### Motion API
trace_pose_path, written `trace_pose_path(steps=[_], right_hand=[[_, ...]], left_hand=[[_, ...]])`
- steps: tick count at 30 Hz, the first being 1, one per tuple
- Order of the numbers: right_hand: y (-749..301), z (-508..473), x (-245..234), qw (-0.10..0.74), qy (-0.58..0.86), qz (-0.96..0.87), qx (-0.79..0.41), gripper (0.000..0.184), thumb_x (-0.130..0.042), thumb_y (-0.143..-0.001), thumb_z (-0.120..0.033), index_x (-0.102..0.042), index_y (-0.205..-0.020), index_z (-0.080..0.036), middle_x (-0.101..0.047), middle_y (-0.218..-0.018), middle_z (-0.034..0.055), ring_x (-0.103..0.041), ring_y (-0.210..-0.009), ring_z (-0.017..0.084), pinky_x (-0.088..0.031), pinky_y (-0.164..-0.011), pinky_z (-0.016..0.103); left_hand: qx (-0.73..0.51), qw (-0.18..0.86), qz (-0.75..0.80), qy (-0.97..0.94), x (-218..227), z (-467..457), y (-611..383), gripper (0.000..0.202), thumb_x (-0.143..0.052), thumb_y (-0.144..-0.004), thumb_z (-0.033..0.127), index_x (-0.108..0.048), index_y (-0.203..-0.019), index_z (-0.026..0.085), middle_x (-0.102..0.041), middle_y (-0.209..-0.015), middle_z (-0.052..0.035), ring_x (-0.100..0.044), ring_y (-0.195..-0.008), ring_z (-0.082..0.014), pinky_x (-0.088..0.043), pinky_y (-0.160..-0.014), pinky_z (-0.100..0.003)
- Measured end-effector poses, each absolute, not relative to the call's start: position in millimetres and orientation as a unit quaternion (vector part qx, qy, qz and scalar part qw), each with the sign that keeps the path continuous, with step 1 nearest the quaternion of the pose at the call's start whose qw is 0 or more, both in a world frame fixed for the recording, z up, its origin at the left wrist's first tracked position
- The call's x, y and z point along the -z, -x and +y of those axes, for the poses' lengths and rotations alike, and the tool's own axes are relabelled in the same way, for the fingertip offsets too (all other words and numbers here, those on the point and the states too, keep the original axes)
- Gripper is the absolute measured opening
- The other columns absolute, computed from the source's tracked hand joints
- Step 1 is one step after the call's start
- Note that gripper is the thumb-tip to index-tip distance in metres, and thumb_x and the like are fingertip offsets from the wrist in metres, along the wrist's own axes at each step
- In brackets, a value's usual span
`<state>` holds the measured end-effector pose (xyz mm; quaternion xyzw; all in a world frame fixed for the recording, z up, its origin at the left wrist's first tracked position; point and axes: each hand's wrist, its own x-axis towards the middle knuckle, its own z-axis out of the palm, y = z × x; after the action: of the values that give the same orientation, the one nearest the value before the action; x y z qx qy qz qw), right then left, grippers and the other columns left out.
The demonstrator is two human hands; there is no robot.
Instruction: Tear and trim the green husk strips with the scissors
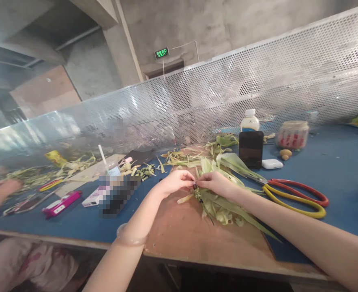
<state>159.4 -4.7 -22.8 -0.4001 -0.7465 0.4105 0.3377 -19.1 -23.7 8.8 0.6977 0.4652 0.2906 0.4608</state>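
Observation:
My left hand (176, 181) and my right hand (214, 182) meet over a brown board (194, 231), fingertips pinched together on a small dark piece (195, 186) at the end of a green leaf strip. A pile of pale green leaves (224, 202) lies under and in front of my right hand. A clear bangle sits on my left wrist. What exactly the fingers pinch is too small to name beyond the leaf strip.
Red and yellow scissors (294, 194) lie right of the leaves on the blue table (333, 162). Behind stand a black phone (251, 148), a white bottle (249, 121), a jar (293, 134) and a white earbud case (272, 164). Another person's hand (2, 188) rests far left.

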Motion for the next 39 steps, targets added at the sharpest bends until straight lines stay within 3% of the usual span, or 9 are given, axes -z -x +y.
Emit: trace_pose_path(steps=[8, 20, 39], right_hand=[[-157.9, -0.5, 27.6, 0.336, 0.403, -0.750, -0.403, 0.022, -0.056, -0.066, -0.033, -0.066, -0.074, -0.016, -0.062, -0.064, 0.0000, -0.048, -0.054, 0.009, -0.034, -0.049, 0.020], [-158.3, -6.4, 19.5, 0.321, 0.420, -0.753, -0.392, 0.018, -0.053, -0.066, -0.030, -0.062, -0.066, -0.015, -0.046, -0.048, -0.0044, -0.034, -0.044, 0.006, -0.025, -0.042, 0.019], [-154.1, 0.4, 34.1, 0.345, 0.378, -0.774, -0.373, 0.021, -0.058, -0.065, -0.033, -0.060, -0.073, -0.014, -0.058, -0.063, -0.0008, -0.048, -0.055, 0.009, -0.036, -0.052, 0.020]], left_hand=[[-0.292, 0.454, 0.462, -0.703, -7.1, -21.6, 20.4, 0.021, -0.064, -0.066, 0.026, -0.058, -0.081, 0.013, -0.059, -0.078, -0.0041, -0.057, -0.073, -0.0134, -0.047, -0.070, -0.030], [-0.292, 0.464, 0.458, -0.700, -7.4, -22.3, 19.6, 0.022, -0.065, -0.066, 0.027, -0.059, -0.082, 0.013, -0.060, -0.076, -0.0036, -0.056, -0.071, -0.0126, -0.046, -0.069, -0.030], [-0.284, 0.481, 0.451, -0.696, -7.2, -21.8, 20.5, 0.019, -0.063, -0.066, 0.024, -0.058, -0.081, 0.012, -0.061, -0.076, -0.0041, -0.057, -0.068, -0.0123, -0.045, -0.069, -0.029]])
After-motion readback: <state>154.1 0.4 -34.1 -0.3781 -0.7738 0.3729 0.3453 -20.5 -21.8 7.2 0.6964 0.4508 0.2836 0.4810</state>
